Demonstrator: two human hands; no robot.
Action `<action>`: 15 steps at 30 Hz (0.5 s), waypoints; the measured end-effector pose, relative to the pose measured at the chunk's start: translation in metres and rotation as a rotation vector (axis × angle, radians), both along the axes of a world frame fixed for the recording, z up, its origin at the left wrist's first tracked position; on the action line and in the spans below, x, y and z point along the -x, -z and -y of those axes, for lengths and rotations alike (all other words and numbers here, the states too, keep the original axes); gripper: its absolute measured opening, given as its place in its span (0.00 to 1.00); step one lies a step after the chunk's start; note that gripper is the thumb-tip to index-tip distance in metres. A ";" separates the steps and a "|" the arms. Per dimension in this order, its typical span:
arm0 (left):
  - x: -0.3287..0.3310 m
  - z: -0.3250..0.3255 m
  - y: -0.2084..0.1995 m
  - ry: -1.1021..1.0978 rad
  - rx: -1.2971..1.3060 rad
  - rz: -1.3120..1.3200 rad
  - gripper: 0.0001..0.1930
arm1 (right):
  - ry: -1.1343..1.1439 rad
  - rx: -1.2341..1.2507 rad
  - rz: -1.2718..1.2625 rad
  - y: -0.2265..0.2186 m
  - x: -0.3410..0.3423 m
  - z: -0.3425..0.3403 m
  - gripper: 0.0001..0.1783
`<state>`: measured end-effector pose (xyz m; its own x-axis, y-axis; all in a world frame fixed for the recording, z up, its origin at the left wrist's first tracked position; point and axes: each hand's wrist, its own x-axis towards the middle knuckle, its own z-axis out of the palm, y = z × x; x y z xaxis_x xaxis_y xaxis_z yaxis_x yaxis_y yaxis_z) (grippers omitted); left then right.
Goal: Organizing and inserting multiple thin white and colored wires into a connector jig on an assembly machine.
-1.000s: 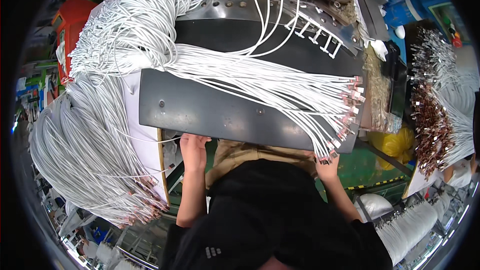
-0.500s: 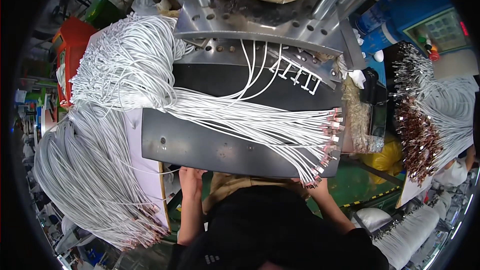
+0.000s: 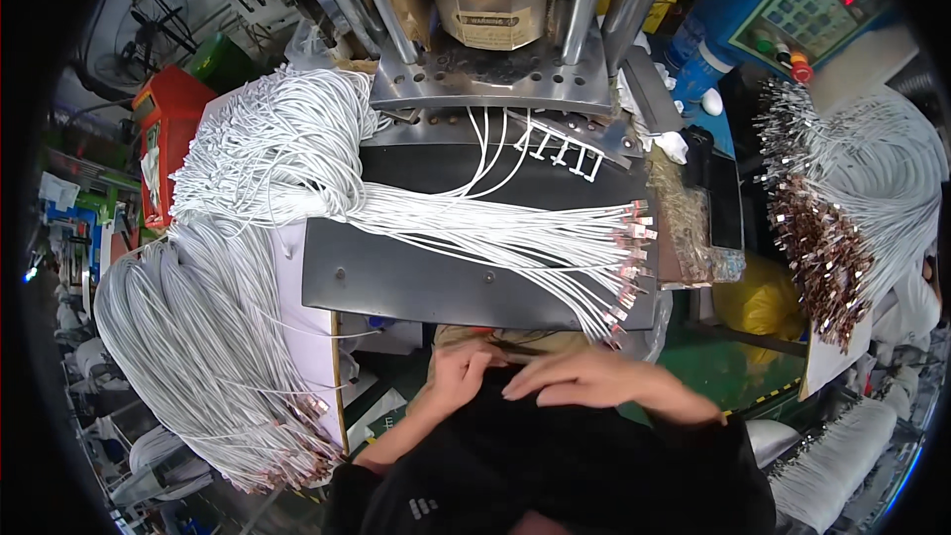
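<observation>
My left hand [image 3: 464,373] is at my waist, just below the front edge of the black work plate [image 3: 416,302]. Its fingers are curled in; whatever they may hold is hidden. My right hand [image 3: 580,376] lies across the front of my black shirt [image 3: 565,446], fingers stretched out toward the left hand and holding nothing. A bundle of white cables [image 3: 475,223] stretches over the plate, its connector ends [image 3: 634,248] fanned out at the right. Behind it, a few cables lead up under a metal press [image 3: 485,84], beside a row of white molded pieces [image 3: 560,154].
A heap of white cables [image 3: 267,139] adjoins the plate at the left, with a long grey-white bundle [image 3: 198,347] hanging below it. More cables [image 3: 862,178] are piled at the right. A blue control box [image 3: 773,10] with buttons and a yellow bag [image 3: 758,302] are also there.
Both hands have left the plate's front edge and drawn in to my waist, close together. The head view has tilted up, showing more of the press; the cables lie as before.
</observation>
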<state>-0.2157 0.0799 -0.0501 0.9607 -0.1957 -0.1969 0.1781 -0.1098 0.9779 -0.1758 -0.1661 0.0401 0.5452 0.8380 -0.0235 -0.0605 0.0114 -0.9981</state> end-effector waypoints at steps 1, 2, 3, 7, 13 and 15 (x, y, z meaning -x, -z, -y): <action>-0.013 0.000 -0.013 0.114 -0.124 0.288 0.16 | 0.167 0.094 0.149 -0.017 -0.016 0.004 0.16; -0.030 0.003 -0.026 0.241 -0.237 0.577 0.13 | 0.348 0.198 0.297 -0.028 -0.033 0.013 0.16; -0.051 0.012 -0.044 0.292 -0.323 0.708 0.11 | 0.542 0.498 0.736 -0.025 -0.057 0.019 0.14; -0.129 0.045 -0.073 0.399 -0.823 1.014 0.23 | 0.828 0.669 1.262 -0.001 -0.129 0.030 0.09; -0.185 -0.037 -0.079 0.491 -1.192 0.895 0.17 | 1.273 0.338 1.011 0.023 -0.047 0.090 0.11; -0.193 -0.055 -0.094 0.504 -1.367 0.838 0.14 | 1.609 0.369 0.671 0.052 0.020 0.121 0.14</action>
